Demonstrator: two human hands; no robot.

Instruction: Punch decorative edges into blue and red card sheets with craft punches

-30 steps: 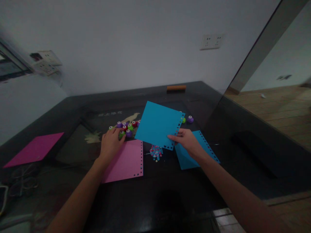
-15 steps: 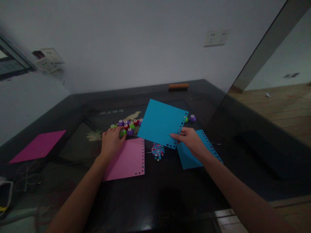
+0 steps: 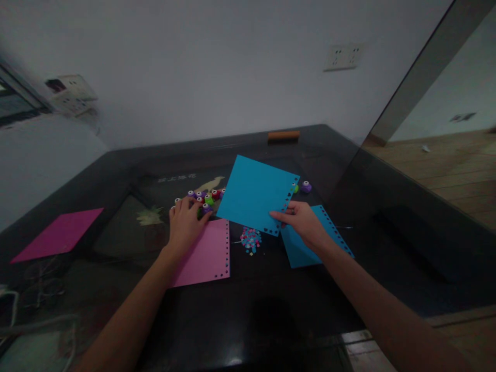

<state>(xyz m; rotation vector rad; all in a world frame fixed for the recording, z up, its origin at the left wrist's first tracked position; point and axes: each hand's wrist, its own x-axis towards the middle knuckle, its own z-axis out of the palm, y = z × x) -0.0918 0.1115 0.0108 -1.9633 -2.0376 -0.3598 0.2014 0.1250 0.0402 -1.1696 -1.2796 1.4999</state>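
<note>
Right hand (image 3: 306,223) pinches blue sheet (image 3: 253,192) (1 edge heart-punched), tilted.

right hand (image 3: 306,223) pinching blue sheet (image 3: 253,192), raised

Two blue sheets show: one lifted blue sheet (image 3: 256,194) with punched holes along its edge, and a second blue sheet (image 3: 310,240) flat on the tabletop (image 3: 271,315). There is one pink sheet (image 3: 203,256), one magenta sheet (image 3: 58,235) and one heap of confetti (image 3: 250,239). Small punches (image 3: 205,199) cluster in a group whose number cannot be told, with a purple punch (image 3: 306,187) and a green punch (image 3: 295,188) apart.
</note>
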